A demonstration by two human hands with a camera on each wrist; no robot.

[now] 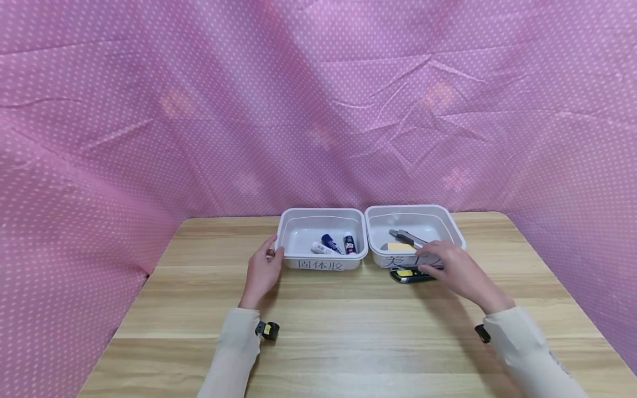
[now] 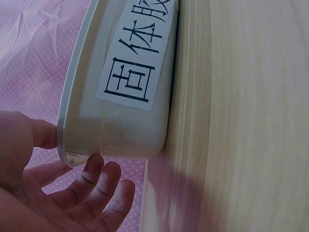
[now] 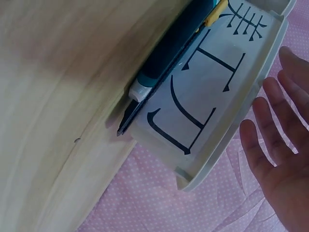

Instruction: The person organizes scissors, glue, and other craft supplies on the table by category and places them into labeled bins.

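Observation:
My left hand (image 1: 262, 272) grips the left end of a white plastic box (image 1: 298, 232) with a label on its front. In the left wrist view, the thumb presses the rim and the other fingers bend beside the end wall. Inside lie a white glue stick (image 1: 322, 249), a blue one (image 1: 330, 242) and a dark one (image 1: 350, 243). Over the front right of a second labelled box (image 1: 370, 221) hovers my right hand (image 1: 455, 268), fingers extended near its rim and holding nothing. A dark utility knife (image 3: 174, 43) with a yellow slider lies along that box's front.
The second box holds a grey and black utility knife (image 1: 408, 237) and a yellow item (image 1: 400, 247). Both boxes stand side by side near the back edge of the wooden table (image 1: 348, 342). Pink dotted cloth (image 1: 318, 110) hangs behind and at the sides.

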